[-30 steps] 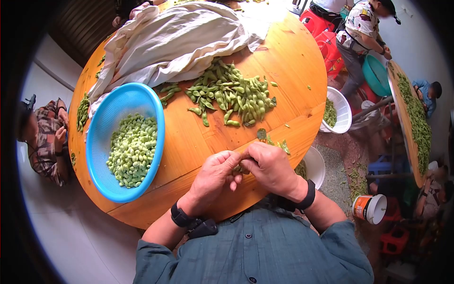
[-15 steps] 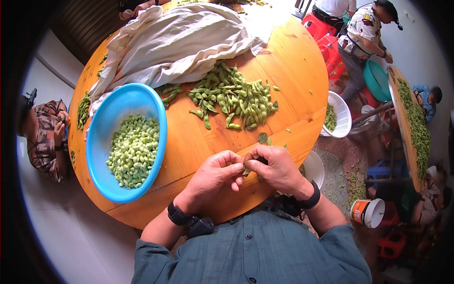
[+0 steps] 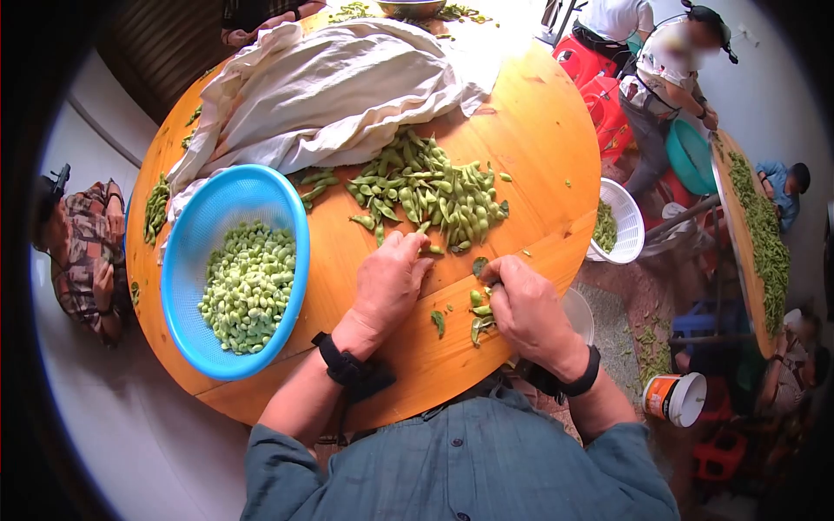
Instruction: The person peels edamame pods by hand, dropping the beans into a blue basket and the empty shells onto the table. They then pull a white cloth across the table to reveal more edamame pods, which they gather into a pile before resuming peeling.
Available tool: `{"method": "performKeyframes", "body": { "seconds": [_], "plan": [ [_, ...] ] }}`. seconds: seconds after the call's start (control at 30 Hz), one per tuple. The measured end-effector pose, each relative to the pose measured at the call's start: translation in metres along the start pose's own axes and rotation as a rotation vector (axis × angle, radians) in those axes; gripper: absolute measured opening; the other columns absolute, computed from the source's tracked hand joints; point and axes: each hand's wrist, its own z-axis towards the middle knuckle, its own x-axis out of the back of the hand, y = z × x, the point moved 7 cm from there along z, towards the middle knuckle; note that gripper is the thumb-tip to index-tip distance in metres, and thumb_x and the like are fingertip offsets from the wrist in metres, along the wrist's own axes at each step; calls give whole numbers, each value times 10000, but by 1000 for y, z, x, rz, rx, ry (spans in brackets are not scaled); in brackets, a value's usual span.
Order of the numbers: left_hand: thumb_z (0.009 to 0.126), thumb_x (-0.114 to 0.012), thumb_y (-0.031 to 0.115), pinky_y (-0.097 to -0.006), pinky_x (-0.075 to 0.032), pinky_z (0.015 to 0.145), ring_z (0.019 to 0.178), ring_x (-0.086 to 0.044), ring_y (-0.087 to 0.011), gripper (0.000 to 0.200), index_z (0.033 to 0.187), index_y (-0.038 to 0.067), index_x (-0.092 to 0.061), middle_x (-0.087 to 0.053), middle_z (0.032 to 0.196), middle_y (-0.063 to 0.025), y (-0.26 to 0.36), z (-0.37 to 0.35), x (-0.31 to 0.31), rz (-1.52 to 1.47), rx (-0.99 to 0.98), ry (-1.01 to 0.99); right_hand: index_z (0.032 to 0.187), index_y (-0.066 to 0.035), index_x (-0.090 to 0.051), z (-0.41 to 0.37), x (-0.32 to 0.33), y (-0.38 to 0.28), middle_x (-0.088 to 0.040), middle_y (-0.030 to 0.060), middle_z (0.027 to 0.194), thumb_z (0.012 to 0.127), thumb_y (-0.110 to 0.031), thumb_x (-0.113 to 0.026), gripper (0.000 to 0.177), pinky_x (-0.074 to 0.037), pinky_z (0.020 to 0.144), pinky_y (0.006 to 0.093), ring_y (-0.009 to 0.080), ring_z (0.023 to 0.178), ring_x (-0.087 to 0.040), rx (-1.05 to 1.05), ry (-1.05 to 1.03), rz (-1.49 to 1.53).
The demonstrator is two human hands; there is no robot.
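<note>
While working at the round table point(image 3: 539, 130), has a blue basket point(image 3: 193, 260) of beans point(image 3: 249, 291) at left, with a crumpled cloth point(image 3: 321, 95) beyond it. Reaches the left hand point(image 3: 388, 282) to the near edge of the pod heap point(image 3: 426, 187), fingertips at one pod point(image 3: 433, 249); cannot tell whether gripping it. Further right, has the right hand point(image 3: 534, 313) low, fingers curled just beside loose pods point(image 3: 476, 298) and a leaf point(image 3: 479, 266), cannot tell whether pinching anything, with a white basket point(image 3: 632, 233) past the table's edge.
</note>
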Motion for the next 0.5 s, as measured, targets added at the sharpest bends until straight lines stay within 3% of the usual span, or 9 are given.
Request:
{"method": "performKeyframes", "body": {
  "seconds": [0.1, 0.17, 0.2, 0.27, 0.3, 0.5],
  "plan": [
    [843, -687, 104, -393, -474, 666, 726, -582, -319, 195, 1011, 18, -639, -569, 802, -148, -4, -4, -1, 63, -32, -22, 1016, 27, -602, 0, -7, -4, -639, 207, 893, 862, 22, -548, 163, -517, 735, 426, 381, 837, -634, 52, -1, 131],
    [894, -663, 137, -333, -454, 623, 679, -571, -211, 155, 979, 18, -610, -585, 770, -68, -6, -7, 0, -111, -16, -54, 1028, 29, -603, 1, -16, 0, -649, 213, 907, 870, 18, -547, 168, -523, 735, 419, 380, 842, -644, 40, 16, 194],
    [894, -663, 137, -333, -454, 623, 679, -571, -211, 155, 979, 18, -610, -585, 770, -68, -5, -8, 3, -109, -25, -55, 1041, 32, -605, 1, -20, 0, -658, 219, 921, 877, 14, -547, 175, -529, 735, 412, 378, 848, -655, 26, 27, 257],
    [951, -624, 180, -267, -421, 606, 696, -520, -82, 148, 956, 33, -601, -572, 787, 24, -20, -22, -15, -686, 432, -321, 1065, 34, -610, 1, -23, -3, -670, 229, 925, 885, -9, -555, 193, -540, 726, 405, 381, 841, -670, -9, 52, 247],
    [983, -594, 201, -217, -408, 631, 747, -482, -22, 157, 946, 48, -597, -549, 818, 63, -15, -26, -13, -682, 409, -340, 1065, 32, -614, 1, -25, -4, -671, 227, 901, 881, -17, -561, 197, -542, 721, 407, 385, 827, -670, -52, 31, 267],
    [978, -599, 158, -203, -444, 722, 779, -523, -41, 137, 965, 21, -602, -586, 836, 43, -2, -46, -18, -817, 424, -340, 1037, 24, -627, 1, -38, -4, -668, 234, 859, 875, -47, -568, 187, -538, 694, 430, 394, 788, -665, -32, -45, 312]
  ]
}}
